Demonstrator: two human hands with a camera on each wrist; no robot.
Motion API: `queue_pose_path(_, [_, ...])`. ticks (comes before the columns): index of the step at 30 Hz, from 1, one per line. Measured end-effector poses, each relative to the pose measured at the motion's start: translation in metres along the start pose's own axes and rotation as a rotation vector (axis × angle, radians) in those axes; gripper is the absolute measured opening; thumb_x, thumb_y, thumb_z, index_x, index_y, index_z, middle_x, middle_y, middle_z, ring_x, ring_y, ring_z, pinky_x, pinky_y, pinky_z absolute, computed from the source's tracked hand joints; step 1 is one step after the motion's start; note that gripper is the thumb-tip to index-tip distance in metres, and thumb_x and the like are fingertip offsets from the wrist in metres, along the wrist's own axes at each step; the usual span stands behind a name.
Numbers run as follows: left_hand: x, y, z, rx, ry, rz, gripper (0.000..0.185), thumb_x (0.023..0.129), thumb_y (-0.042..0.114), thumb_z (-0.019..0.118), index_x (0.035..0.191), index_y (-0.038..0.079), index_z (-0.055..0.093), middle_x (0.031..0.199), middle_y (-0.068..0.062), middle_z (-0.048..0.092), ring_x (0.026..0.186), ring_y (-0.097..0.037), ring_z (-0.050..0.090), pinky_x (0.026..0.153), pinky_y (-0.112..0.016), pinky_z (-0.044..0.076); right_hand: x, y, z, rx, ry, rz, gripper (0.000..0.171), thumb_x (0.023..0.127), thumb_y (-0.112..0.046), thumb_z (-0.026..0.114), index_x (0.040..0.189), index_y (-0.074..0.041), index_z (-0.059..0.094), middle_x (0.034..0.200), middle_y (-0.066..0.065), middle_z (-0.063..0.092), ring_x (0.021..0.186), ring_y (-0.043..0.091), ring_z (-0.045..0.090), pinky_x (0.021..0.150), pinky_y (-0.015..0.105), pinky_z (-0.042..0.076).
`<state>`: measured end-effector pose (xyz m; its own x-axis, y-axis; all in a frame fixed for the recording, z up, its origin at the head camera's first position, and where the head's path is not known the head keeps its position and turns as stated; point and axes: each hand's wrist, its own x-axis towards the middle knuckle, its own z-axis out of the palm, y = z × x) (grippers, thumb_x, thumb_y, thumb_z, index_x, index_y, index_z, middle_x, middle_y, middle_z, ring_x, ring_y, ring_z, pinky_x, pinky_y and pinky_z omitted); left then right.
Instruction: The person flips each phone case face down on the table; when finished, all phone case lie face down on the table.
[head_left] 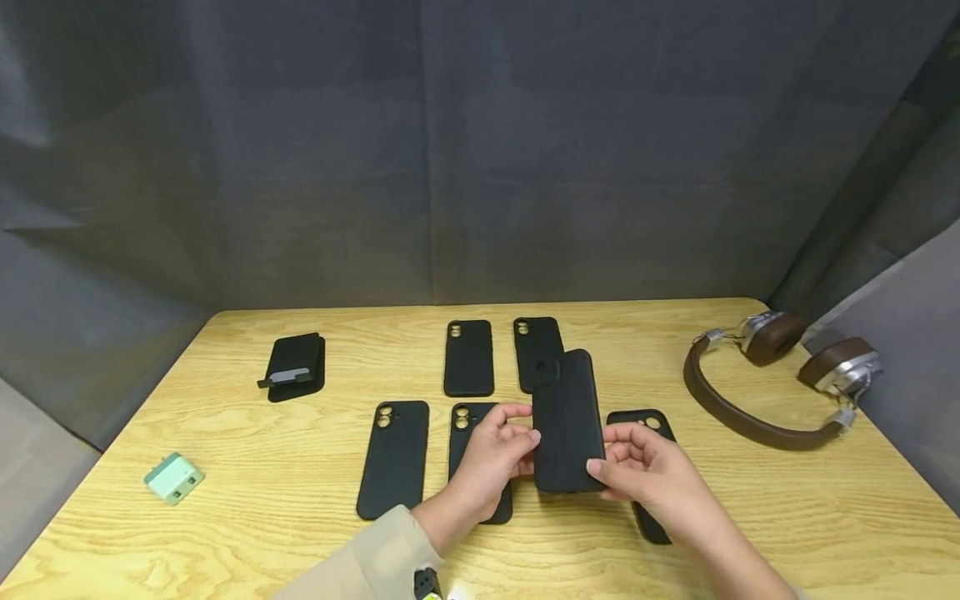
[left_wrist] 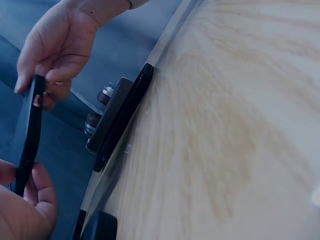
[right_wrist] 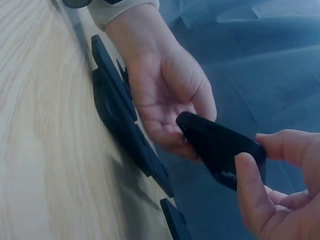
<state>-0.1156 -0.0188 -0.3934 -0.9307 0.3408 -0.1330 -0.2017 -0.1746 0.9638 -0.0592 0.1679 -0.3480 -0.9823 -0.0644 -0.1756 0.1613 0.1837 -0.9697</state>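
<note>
Both hands hold a black phone case (head_left: 566, 425) raised over the table, tilted, its camera corner at the upper left in the head view. My left hand (head_left: 491, 454) pinches its left edge. On the opposite side, the right hand (head_left: 648, 471) grips the lower right edge, thumb on the front face. In the right wrist view the case (right_wrist: 220, 145) is seen edge-on between the two hands. Beneath the left hand lies another black phone case (head_left: 498, 510), partly covered. A further case (head_left: 654, 525) is partly hidden under the right hand.
More black phone cases lie flat: one at front left (head_left: 393, 462), two at the back (head_left: 470, 358) (head_left: 536, 335). A black folding stand (head_left: 292, 357) and a mint-green charger (head_left: 174, 477) sit at left. Brown headphones (head_left: 727, 415) lie at right. Dark curtain (head_left: 450, 150) borders the wooden table (head_left: 247, 517).
</note>
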Motion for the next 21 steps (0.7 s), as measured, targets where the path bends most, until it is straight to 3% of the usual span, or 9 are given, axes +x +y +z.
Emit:
queue_pose_path(9, [-0.007,0.002,-0.001,0.055,-0.002,0.032,0.039,0.086,-0.001,0.059,0.123,0.001,0.047,0.078,0.000,0.056,0.065,-0.010,0.057,0.063,-0.027,0.051,0.002,0.007,-0.010,-0.095,-0.067,0.058,0.068,0.083,-0.016,0.068,0.137,0.004,0.031,0.088,0.011,0.053,0.071,0.017,0.057,0.068,0.031,0.053])
queue_pose_path(13, [-0.009,0.001,-0.002,0.090,-0.021,0.043,0.043,0.084,-0.003,0.059,0.126,-0.001,0.046,0.081,-0.001,0.055,0.066,-0.009,0.058,0.064,-0.027,0.052,0.003,0.012,-0.013,-0.131,-0.118,0.036,0.073,0.083,-0.014,0.068,0.139,0.008,0.027,0.087,0.011,0.053,0.068,0.016,0.055,0.064,0.030,0.051])
queue_pose_path(21, [-0.013,0.000,-0.004,0.247,-0.058,0.073,0.048,0.082,-0.002,0.062,0.126,-0.005,0.045,0.083,-0.007,0.055,0.067,-0.009,0.057,0.067,-0.035,0.055,0.005,0.021,-0.012,-0.158,-0.146,0.035,0.072,0.082,-0.012,0.068,0.137,0.012,0.027,0.084,0.009,0.052,0.069,0.017,0.055,0.063,0.031,0.052])
